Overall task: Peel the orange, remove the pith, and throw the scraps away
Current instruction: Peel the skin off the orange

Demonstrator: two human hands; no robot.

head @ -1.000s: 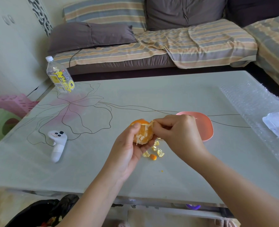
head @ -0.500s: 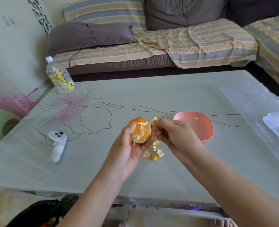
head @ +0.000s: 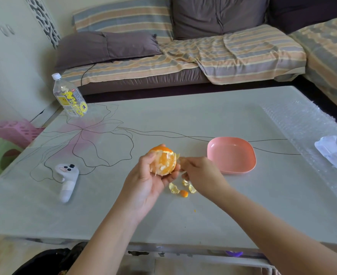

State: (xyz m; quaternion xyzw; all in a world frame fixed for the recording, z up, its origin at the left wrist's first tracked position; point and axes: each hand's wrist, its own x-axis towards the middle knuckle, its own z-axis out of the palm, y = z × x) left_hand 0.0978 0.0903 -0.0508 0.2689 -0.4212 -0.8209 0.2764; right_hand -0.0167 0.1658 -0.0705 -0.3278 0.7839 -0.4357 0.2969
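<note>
Left hand (head: 143,181) is cupping the orange (head: 163,161), fingers (head: 170,178) curled round it; right hand (head: 201,173) is pinching a pale shred (head: 180,158) beside it. Peel scraps (head: 174,188) are lying on the bench (head: 262,205) just beneath, pink dish (head: 233,172) just right

bowl (head: 231,155) right of orange (head: 163,162)

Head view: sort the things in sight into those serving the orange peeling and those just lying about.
Job: partly peeled orange; loose pale peel scraps; black bag, likely for scraps.
Lying about: clear plastic bottle; white handheld controller; empty pink square dish; bubble wrap sheet.
</note>
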